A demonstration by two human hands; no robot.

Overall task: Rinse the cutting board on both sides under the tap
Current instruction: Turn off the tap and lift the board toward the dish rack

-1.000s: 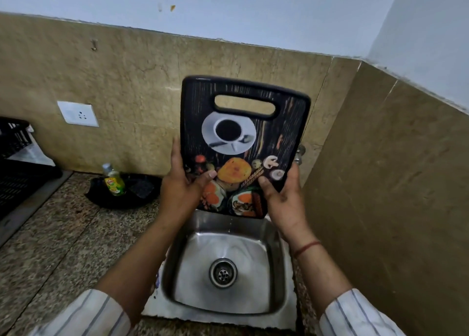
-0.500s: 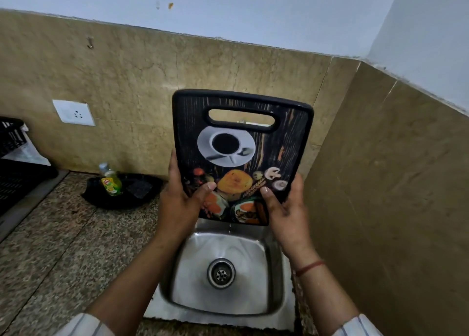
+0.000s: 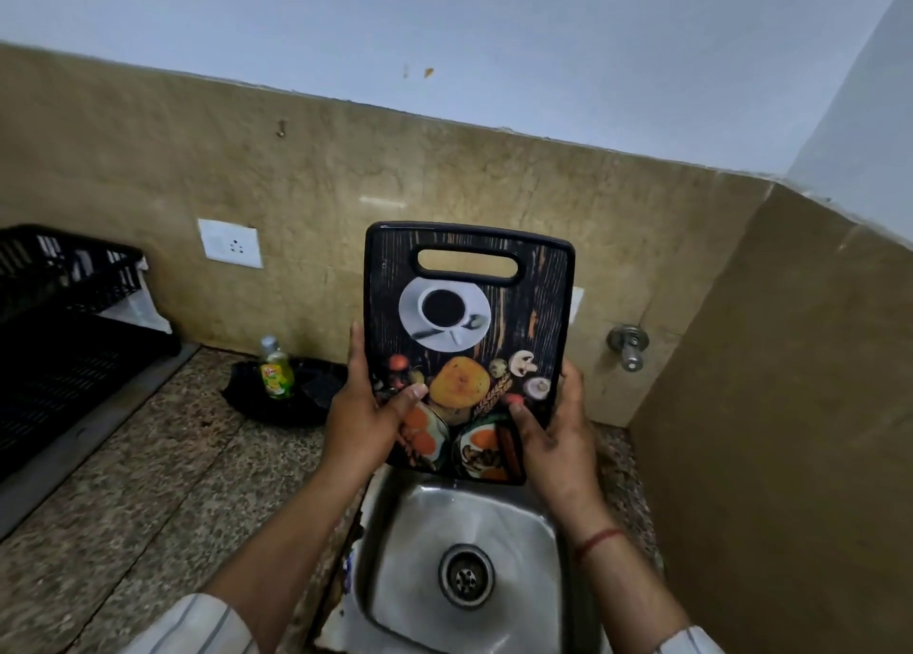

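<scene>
You hold the cutting board (image 3: 469,337) upright over the sink (image 3: 538,515), left hand (image 3: 365,416) and right hand (image 3: 556,436) gripping its lower edges, letting it drip.

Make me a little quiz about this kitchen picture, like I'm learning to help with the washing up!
1. True or false: the cutting board lies flat inside the sink.
2. Look at the left hand and the right hand. Which grips the board? A) only the left B) only the right C) both
3. Fill the gap: the green bottle stands on the counter to the ____ of the sink.

Key: 1. False, it is held upright above the sink. 2. C. 3. left.
</scene>
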